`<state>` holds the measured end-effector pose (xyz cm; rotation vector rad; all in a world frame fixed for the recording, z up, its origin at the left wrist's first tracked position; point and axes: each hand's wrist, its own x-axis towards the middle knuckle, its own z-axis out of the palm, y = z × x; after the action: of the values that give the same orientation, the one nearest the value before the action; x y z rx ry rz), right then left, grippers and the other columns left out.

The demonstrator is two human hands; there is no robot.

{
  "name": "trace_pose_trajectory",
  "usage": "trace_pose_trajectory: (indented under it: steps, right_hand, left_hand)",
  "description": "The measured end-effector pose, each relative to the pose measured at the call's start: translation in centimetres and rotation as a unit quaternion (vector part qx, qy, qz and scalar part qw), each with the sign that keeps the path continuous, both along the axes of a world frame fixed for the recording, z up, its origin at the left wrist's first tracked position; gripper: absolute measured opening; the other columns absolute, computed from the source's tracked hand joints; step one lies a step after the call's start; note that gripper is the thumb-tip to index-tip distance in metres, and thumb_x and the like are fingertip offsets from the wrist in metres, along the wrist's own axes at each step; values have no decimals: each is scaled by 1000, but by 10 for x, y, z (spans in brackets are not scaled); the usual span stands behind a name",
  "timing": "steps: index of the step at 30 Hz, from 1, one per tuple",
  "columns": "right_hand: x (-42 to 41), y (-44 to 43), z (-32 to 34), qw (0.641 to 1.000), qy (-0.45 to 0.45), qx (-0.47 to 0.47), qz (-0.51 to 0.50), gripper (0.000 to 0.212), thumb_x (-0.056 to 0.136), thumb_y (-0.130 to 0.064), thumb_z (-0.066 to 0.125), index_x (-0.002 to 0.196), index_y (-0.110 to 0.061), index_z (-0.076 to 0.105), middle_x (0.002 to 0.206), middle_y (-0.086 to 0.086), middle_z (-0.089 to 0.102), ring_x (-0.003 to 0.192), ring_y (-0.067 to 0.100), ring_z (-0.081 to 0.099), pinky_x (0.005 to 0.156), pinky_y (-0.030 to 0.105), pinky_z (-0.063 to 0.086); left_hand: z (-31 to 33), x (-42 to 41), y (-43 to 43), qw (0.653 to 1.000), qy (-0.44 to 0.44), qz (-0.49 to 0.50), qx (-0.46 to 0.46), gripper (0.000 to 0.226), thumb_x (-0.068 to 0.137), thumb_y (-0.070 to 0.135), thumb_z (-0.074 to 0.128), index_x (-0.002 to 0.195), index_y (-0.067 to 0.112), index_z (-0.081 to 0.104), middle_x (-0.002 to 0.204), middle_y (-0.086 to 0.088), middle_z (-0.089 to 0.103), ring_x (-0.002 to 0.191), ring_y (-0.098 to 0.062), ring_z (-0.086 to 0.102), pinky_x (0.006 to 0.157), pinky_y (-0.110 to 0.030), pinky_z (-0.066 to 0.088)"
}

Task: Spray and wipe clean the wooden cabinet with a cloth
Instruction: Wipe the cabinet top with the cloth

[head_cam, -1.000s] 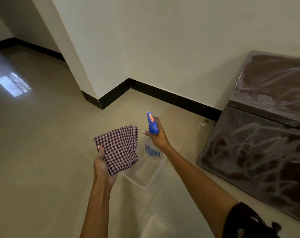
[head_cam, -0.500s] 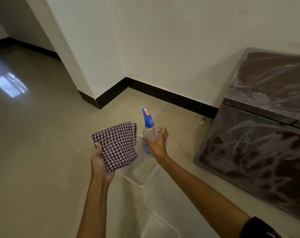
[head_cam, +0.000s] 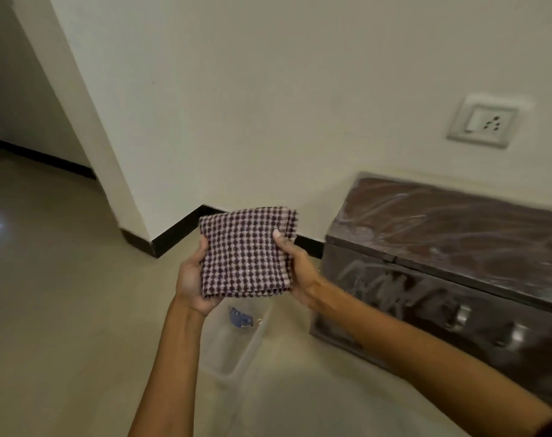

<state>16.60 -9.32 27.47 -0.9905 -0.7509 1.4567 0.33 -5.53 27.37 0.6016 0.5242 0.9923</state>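
Here the folded checked cloth [head_cam: 246, 252] sits at the centre of the frame, held between both hands above the floor. The left hand [head_cam: 192, 280] cups its lower left edge, thumb curled onto the front face; the right hand [head_cam: 298, 272] grips the right edge, thumb pressed on the front and fingers hidden behind. The cloth is roughly square, its face turned to the camera and its frayed edge at the upper right.

At right stands the wooden cabinet [head_cam: 457, 257], low and dark, its long axis running from centre-right toward the lower right corner, its back against the wall [head_cam: 268, 89]. White smears streak its top and front, and two metal handles [head_cam: 486, 326] show on the front.

Below the cloth a clear plastic tub [head_cam: 233, 351] rests on the beige tiled floor [head_cam: 63, 310], just beside the cabinet's near corner, with something blue-labelled inside, too blurred to name. Open floor spreads across the left half. A black skirting [head_cam: 177, 231] follows the wall's foot, and a white socket plate [head_cam: 486, 123] sits at upper right.
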Motion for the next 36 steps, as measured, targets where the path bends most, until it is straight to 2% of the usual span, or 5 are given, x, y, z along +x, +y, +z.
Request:
trace_pose_trajectory:
  steps: [8,16,23,26,36]
  right_hand:
    - [124,-83,80,984,-13,27,-174,20,86,-12,54,102,-2,61,100,13,66,83,24,66,75,35,55]
    - [229,-107,100,877,-304,24,-371,36,89,-14,57,123,-6,49,113,13,62,84,19,64,67,31,54]
    - [192,-30,25,674,-729,-108,-57,65,89,-42,45,141,-12,22,145,20,36,131,41,34,103,59,26]
    - [161,7,0,641,-757,-124,-26,89,80,-74,29,148,-22,6,157,10,-2,141,41,-9,104,69,-8]
    - [155,-8,-10,485,-855,150,106,57,97,-37,34,148,-30,10,157,-13,2,145,15,-1,113,52,-2]
  left_hand:
    - [86,144,-21,974,136,-145,107,36,98,30,31,105,8,59,84,-3,73,76,-15,68,68,-31,52]
    - [63,230,-4,942,288,79,151,31,94,12,38,112,2,62,109,-13,62,100,-20,56,83,-27,45]
    - [1,221,28,961,265,62,45,47,100,27,24,127,-2,48,134,-21,49,125,-31,46,95,-31,35]
    - [-13,215,32,980,198,13,1,66,98,43,10,132,-4,41,138,-23,45,128,-33,43,105,-36,32]
    - [-30,186,43,983,155,-70,-67,66,97,49,14,133,0,41,137,-22,46,115,-31,51,95,-42,40]
